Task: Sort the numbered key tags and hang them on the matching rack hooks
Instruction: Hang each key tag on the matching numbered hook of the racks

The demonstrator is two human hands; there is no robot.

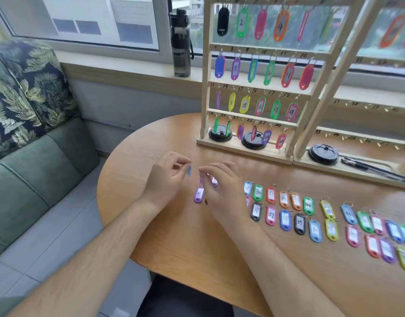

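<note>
My left hand (167, 177) pinches a small light-blue key tag (189, 170) just above the wooden table (174, 243). My right hand (222, 188) hovers beside it, fingertips pinched at a ring from which a purple tag (198, 194) hangs down; another purple tag (214, 182) shows under the fingers. Several coloured numbered tags (286, 219) lie in rows to the right on the table. The wooden rack (256, 81) stands behind, its rows of hooks filled with tags numbered up to 24. A second rack (366, 124) to the right has mostly bare hooks.
Three black cup lids sit on the rack bases (253, 139). A black pen (368, 168) lies on the second rack's base. A dark water bottle (180, 44) stands on the windowsill. A green sofa (32, 156) is at the left.
</note>
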